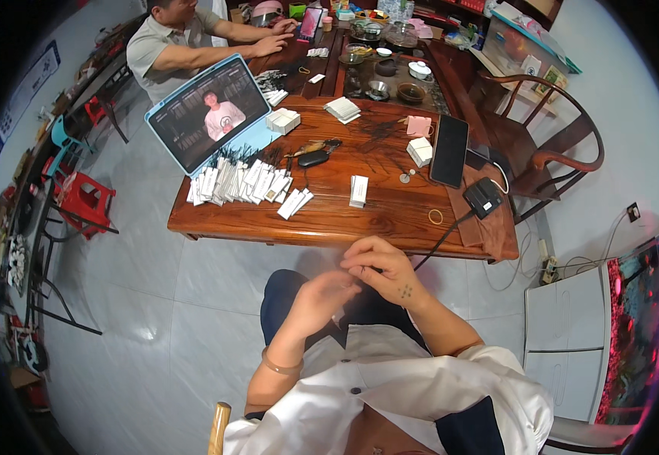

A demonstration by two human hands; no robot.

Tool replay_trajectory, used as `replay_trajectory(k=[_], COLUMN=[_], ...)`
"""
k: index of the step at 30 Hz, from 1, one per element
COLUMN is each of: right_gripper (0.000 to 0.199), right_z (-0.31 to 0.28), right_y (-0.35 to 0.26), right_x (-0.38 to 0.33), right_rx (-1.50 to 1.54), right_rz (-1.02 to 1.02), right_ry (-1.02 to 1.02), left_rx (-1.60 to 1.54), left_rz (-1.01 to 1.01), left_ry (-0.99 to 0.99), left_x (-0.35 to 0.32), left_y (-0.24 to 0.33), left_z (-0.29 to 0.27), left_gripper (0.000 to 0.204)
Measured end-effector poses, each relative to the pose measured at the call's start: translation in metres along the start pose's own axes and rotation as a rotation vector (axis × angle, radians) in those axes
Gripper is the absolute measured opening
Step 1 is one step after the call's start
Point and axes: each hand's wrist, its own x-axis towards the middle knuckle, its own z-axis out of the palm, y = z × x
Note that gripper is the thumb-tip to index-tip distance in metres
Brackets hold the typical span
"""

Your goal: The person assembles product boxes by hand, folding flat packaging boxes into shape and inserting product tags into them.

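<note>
My left hand (322, 301) and my right hand (386, 274) meet above my lap, just off the table's near edge. The right one pinches thumb and fingers together at the left hand's fingertips. Motion blurs my left hand, its fingers curled inward. A small pale piece (338, 315) shows under it, too smeared to name; what either hand grips is hidden. On the table beyond lie a large heap of white tags (242, 182) with black strings, a few loose tags (294, 203) beside it, and a small stack of tags (358, 191).
A tablet (212, 114) playing video stands at the wooden table's (322, 220) left. Tag stacks (342, 110), a car key (313, 158), a phone (449, 150) and a black charger (483, 198) with cables lie around. Another person (185, 49) sits far left; a wooden armchair (542, 129) stands right.
</note>
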Motion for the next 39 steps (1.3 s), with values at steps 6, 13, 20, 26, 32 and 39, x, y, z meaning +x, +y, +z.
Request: replay_trajectory(k=[6, 13, 20, 26, 32, 39], right_gripper=[0.016, 0.016, 0.018, 0.019, 0.017, 0.016], right_z=[-0.001, -0.004, 0.001, 0.0, 0.002, -0.006], right_y=[-0.001, -0.005, -0.004, -0.004, -0.005, 0.01], right_x=[-0.007, -0.01, -0.012, -0.016, -0.007, -0.001], right_rx=[0.13, 0.341, 0.601, 0.488, 0.455, 0.199], right_rz=[0.081, 0.195, 0.428, 0.39, 0.367, 0.129], right_ry=[-0.07, -0.056, 0.021, 0.206, 0.033, 0.099], left_rx=[-0.332, -0.337, 0.083, 0.246, -0.22, -0.277], left_rz=[-0.074, -0.029, 0.072, 0.182, -0.114, -0.125], left_ry=[-0.104, -0.062, 0.039, -0.025, -0.056, -0.027], left_x=[0.003, 0.004, 0.003, 0.004, 0.005, 0.007], left_y=[0.007, 0.003, 0.008, 0.013, 0.005, 0.008], left_z=[0.006, 0.011, 0.014, 0.015, 0.009, 0.011], left_gripper=[0.019, 0.017, 0.021, 0.017, 0.014, 0.022])
